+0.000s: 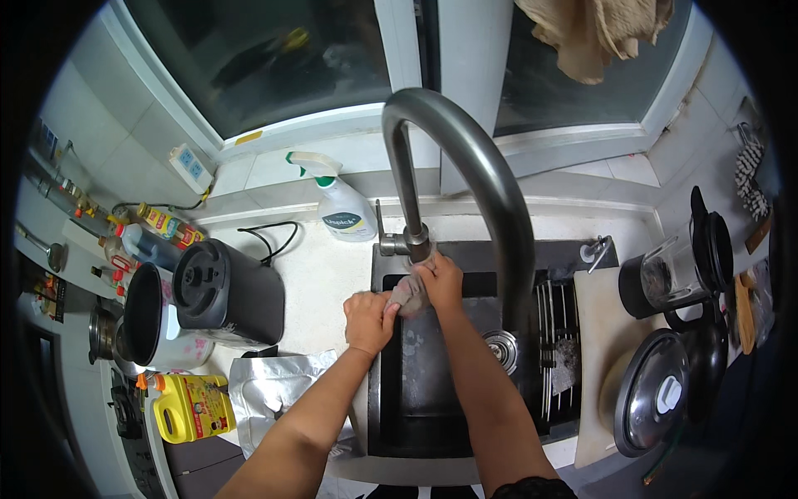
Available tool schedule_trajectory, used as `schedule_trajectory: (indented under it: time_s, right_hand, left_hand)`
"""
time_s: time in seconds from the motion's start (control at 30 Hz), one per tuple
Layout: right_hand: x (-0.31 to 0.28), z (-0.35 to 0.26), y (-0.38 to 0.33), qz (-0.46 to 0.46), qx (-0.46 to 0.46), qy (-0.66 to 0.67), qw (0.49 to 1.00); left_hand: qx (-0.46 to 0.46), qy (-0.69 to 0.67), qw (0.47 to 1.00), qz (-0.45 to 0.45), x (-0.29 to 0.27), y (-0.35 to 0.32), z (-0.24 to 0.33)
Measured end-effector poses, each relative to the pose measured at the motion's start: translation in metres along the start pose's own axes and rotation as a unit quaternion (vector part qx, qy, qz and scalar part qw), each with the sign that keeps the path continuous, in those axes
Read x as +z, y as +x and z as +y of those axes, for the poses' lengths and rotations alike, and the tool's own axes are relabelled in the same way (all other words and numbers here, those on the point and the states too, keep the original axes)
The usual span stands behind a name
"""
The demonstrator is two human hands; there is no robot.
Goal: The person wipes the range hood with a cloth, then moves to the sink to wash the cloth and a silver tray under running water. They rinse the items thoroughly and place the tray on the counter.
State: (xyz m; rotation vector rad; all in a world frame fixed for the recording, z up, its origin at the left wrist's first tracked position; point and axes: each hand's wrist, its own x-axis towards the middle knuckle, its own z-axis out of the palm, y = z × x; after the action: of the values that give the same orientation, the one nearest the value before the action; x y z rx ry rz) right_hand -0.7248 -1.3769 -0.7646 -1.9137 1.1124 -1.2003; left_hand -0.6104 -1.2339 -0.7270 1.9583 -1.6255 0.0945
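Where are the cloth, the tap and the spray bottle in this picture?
cloth (409, 293): head view, on the grey wad between the two hands.
tap (490, 183): head view, on its curved grey spout.
spray bottle (345, 214): head view, on its white body.

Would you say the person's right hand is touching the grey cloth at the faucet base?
Touching: the head view shows the right hand closed over the grey cloth by the faucet base.

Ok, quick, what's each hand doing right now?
Left hand: closed on one end of the grey cloth.
Right hand: closed on the same cloth, pressing it at the base of the faucet.
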Motion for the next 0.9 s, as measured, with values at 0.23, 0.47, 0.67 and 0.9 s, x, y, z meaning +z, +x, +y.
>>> schedule_trajectory:
  time_s: [0.23, 0.47, 0.67, 0.9]
  right_hand:
    - [-0.022, -0.09, 0.026, 0.034, 0.063, 0.158, 0.985]
    - [-0.006, -0.04, 0.009, -0.06, 0.103, 0.067, 0.991]
    - [-0.014, -0.021, 0.016, -0.14, 0.109, -0.14, 0.974]
    - [0.004, -0.057, 0.009, 0.012, 0.022, -0.092, 0.995]
  left_hand:
    - [-0.033, -0.004, 0.999, -0.015, -0.005, -0.001, -0.007]
    - [-0.02, -0.018, 1.0, 0.014, -0.007, -0.005, -0.009]
    - [-0.031, -0.03, 0.999, 0.005, -0.008, -0.003, -0.007]
    - [-0.038, -0.029, 0.999, 0.023, -0.008, -0.005, -0.016]
